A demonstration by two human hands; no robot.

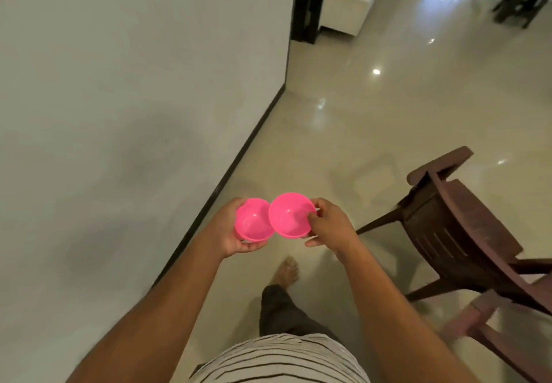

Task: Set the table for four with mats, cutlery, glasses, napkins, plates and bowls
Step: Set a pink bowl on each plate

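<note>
Left hand (230, 230) cups pink bowl (254, 221) from below, fingers curled round its side. Right hand (328, 227) pinches rim of second pink bowl (289, 215), thumb inside, fingers under. Two bowls side by side between hands, rims touching, second one a bit over first. Both held up in air, open side up. Bare foot (287, 270) on shiny floor (388, 108) below hands. Brown chair (466, 233) just right of right hand. White wall (119, 84) left of left hand. Striped shirt (283, 358) near bottom.
</note>
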